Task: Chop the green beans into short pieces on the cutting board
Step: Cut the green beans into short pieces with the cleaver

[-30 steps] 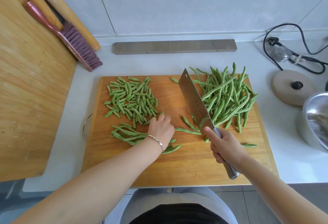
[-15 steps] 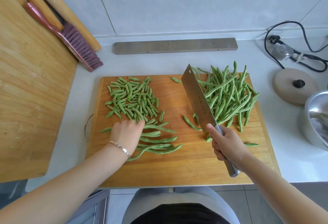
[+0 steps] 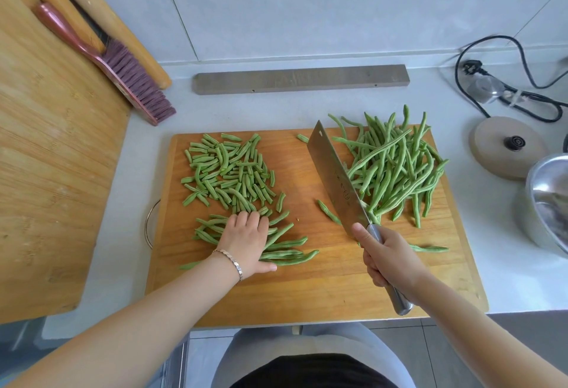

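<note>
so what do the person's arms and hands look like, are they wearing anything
Both forearms are bare, with no sleeves in view. The left hand has a thin silver link bracelet at the wrist. The right hand shows no bracelet or watch. Neither hand is gloved.

Pink brush (image 3: 135, 86) left, grey bar (image 3: 301, 78) by the wall, black cable (image 3: 522, 101), round lid (image 3: 498, 157), steel bowl (image 3: 547, 200) right.

One head view, steep and close

I watch through a single wide-angle camera on the person's head, tilted forward and sharply down. The cutting board (image 3: 307, 295) fills mid-frame, close below; the tiled wall (image 3: 307, 3) closes the top edge, and straight lines bow toward the borders.
</note>
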Tool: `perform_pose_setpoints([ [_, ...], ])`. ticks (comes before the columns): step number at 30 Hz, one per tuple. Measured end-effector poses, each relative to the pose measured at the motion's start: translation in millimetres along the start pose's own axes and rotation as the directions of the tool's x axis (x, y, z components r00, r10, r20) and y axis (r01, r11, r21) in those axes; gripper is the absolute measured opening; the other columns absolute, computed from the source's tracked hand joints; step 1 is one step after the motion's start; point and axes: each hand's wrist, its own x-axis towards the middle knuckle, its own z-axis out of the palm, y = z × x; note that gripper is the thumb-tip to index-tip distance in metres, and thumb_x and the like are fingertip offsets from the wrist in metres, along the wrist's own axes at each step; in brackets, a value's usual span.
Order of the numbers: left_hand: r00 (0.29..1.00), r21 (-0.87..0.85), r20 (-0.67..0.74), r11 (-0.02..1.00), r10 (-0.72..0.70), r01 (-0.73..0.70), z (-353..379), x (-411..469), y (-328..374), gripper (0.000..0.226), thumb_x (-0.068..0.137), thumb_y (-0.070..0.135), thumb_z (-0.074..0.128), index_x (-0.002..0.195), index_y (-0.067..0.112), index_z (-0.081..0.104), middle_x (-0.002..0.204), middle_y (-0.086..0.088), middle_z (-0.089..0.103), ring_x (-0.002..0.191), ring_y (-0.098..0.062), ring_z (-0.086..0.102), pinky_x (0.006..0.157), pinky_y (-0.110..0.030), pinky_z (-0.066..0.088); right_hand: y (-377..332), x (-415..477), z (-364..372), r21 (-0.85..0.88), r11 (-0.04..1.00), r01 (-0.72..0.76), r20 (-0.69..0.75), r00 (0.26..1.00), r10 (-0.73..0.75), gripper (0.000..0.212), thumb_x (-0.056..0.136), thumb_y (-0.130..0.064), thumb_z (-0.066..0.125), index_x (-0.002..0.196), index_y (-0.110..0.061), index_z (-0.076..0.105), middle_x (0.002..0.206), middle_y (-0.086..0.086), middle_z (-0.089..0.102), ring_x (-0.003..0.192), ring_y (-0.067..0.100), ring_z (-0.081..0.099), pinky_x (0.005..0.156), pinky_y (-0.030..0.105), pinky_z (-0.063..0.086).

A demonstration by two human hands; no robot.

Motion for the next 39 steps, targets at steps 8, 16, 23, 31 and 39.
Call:
perform_pose_setpoints([
  [8,0.947,-0.026,-0.308,0.994,0.095,-0.108,31.6,7.4,10.5,0.070,0.047,0.067,0.075,0.078,0.005,0.068,0.069,-0.006,0.055,0.062,-0.022,0.051,0.053,-0.028,0.045,11.9,-3.3,1.4,-0.036,0.999,-0.023,0.014,1.000,0.024,0.040,0.090,-0.044,0.051,0.074,-0.009,0.039,0.049,0.002,0.038,0.034,0.014,0.032,0.036,0.022,0.029],
  [16,0.886,-0.084,-0.464,0.994,0.030,-0.077,18.5,37.4,35.8,0.061,0.050,0.059,0.079,0.086,0.009,0.072,0.075,-0.004,0.060,0.066,-0.020,0.057,0.059,-0.027,0.049,18.9,0.6,-3.3,-0.182,0.983,-0.010,0.012,1.000,0.012,0.041,0.091,-0.044,0.051,0.069,-0.012,0.038,0.044,-0.005,0.041,0.032,0.012,0.035,0.038,0.022,0.033],
  [23,0.831,-0.113,-0.552,0.994,-0.074,0.013,37.4,20.5,33.1,0.072,0.061,0.054,0.075,0.112,0.004,0.065,0.092,-0.007,0.063,0.088,-0.023,0.054,0.084,-0.034,0.051,23.9,3.9,-4.6,-0.347,0.938,0.001,0.088,0.996,0.031,0.042,0.089,-0.050,0.050,0.074,-0.010,0.043,0.055,0.002,0.045,0.035,0.010,0.039,0.041,0.022,0.037],
  [31,0.819,-0.088,-0.562,0.993,-0.111,0.074,46.7,21.8,38.8,0.063,0.065,0.052,0.073,0.102,0.001,0.067,0.089,-0.010,0.062,0.087,-0.026,0.042,0.091,-0.037,0.038,15.6,3.0,-1.1,-0.283,0.959,-0.002,0.119,0.992,0.038,0.049,0.084,-0.058,0.044,0.075,-0.010,0.044,0.050,-0.001,0.042,0.035,0.012,0.037,0.040,0.022,0.035],
  [39,0.833,-0.087,-0.543,0.994,-0.104,0.068,27.2,46.8,44.9,0.054,0.062,0.050,0.077,0.092,0.005,0.070,0.082,-0.007,0.064,0.073,-0.023,0.059,0.072,-0.032,0.051,-3.0,-3.2,-2.1,-0.100,0.994,-0.031,0.125,0.991,0.044,0.054,0.086,-0.060,0.031,0.074,-0.008,0.041,0.046,0.000,0.035,0.036,0.015,0.028,0.038,0.021,0.026],
])
